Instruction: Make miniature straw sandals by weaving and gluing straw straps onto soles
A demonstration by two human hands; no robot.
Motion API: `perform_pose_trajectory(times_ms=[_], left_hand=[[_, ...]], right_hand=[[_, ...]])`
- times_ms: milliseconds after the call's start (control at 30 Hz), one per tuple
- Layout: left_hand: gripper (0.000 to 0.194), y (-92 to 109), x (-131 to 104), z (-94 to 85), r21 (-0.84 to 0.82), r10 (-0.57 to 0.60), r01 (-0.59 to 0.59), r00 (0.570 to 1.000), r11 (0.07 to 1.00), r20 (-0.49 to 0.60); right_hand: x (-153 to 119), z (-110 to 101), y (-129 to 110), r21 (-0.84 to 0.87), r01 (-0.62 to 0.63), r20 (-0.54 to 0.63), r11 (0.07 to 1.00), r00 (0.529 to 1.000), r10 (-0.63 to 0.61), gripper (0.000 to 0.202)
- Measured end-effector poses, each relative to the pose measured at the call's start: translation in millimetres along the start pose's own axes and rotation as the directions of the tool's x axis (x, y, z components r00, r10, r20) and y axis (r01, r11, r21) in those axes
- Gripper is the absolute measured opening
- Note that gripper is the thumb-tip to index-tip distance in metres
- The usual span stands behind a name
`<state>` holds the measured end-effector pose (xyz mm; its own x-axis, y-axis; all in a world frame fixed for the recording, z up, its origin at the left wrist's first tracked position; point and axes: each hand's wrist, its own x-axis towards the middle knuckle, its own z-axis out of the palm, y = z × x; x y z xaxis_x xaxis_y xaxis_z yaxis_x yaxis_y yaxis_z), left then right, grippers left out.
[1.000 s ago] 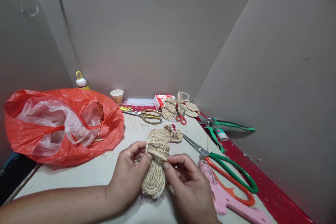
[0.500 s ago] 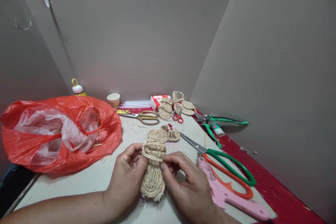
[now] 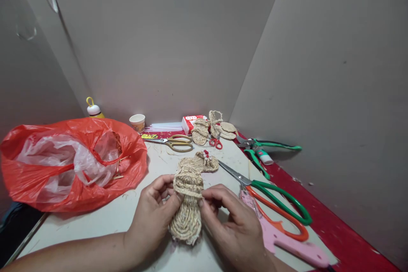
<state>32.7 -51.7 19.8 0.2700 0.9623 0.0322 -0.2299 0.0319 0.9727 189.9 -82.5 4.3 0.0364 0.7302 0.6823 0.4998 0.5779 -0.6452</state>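
Between my hands is a small woven straw slipper [image 3: 185, 221], its rounded end toward me and a braided strap across its upper part. My left hand [image 3: 156, 208] grips its left edge, thumb on top by the strap. My right hand [image 3: 231, 221] pinches the strap's right end between thumb and forefinger. Just beyond lies another straw slipper [image 3: 193, 164], with red and white beads [image 3: 207, 157] on it; the held one overlaps it in view.
On the right are scissors with green and orange handles [image 3: 274, 197], a pink glue gun [image 3: 287, 242] and green-handled pliers [image 3: 255, 148]. A red plastic bag [image 3: 127, 170] bulges at left. Brown-handled scissors [image 3: 180, 142], a paper cup [image 3: 137, 122] and small red scissors [image 3: 216, 143] are at the back.
The strap and the fingers of my right hand have shifted slightly to the right. The slipper's near end has tilted a little left. Both hands keep their hold.
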Motion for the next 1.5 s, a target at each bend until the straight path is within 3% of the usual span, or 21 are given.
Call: perform_pose_trajectory(times_ms=[100, 167, 300, 400, 533, 833, 967, 1267, 1400, 1500], left_hand=[[0.023, -1.8, 2.0, -1.9, -0.033, -0.037, 0.036, 0.999, 0.999, -0.026], [0.023, -3.2, 3.3, -3.1, -0.067, -0.077, 0.074, 0.996, 0.995, -0.040], [0.023, -3.2, 5.0, -3.5, -0.122, -0.145, 0.140, 0.989, 0.983, -0.034], [0.020, -0.6, 6.1, -2.7, -0.136, -0.174, 0.169, 0.984, 0.976, -0.029], [0.017, 0.1, 7.9, -4.4, -0.125, -0.181, 0.178, 0.983, 0.976, -0.013], [0.016, -5.8, 13.1, -10.0, -0.117, -0.182, 0.180, 0.983, 0.977, -0.008], [0.016, -8.9, 15.3, -12.9, -0.111, -0.173, 0.170, 0.985, 0.979, -0.020], [0.029, -14.0, 17.4, -17.8, -0.170, -0.314, 0.304, 0.949, 0.938, -0.037], [0.033, -11.3, 19.0, -17.9, -0.161, -0.331, 0.321, 0.943, 0.933, -0.038], [0.030, -10.1, 19.3, -17.6, -0.139, -0.338, 0.332, 0.941, 0.933, -0.024]], right_hand=[[0.5, -2.1, -1.4, 0.039, -0.074, -0.074, 0.996, 0.994, 0.077, 0.012], [2.7, -3.4, -0.8, 0.116, -0.191, -0.129, 0.975, 0.970, 0.205, 0.007], [11.6, -5.3, 4.1, 0.363, -0.447, -0.103, 0.818, 0.853, 0.512, 0.011], [16.0, -5.2, 10.1, 0.526, -0.522, -0.026, 0.672, 0.780, 0.625, 0.017], [14.3, -3.7, 17.4, 0.613, -0.556, 0.053, 0.561, 0.737, 0.674, 0.020], [13.8, -3.6, 18.1, 0.543, -0.633, 0.154, 0.552, 0.721, 0.676, 0.021], [14.2, -3.6, 21.2, 0.534, -0.621, 0.143, 0.574, 0.735, 0.662, 0.019], [15.5, -4.0, 21.8, 0.462, -0.578, 0.038, 0.673, 0.771, 0.636, 0.017], [19.4, -6.8, 20.1, 0.284, -0.447, -0.092, 0.848, 0.868, 0.488, 0.007], [19.2, -10.7, 23.9, 0.116, -0.235, -0.107, 0.965, 0.963, 0.247, 0.008]])
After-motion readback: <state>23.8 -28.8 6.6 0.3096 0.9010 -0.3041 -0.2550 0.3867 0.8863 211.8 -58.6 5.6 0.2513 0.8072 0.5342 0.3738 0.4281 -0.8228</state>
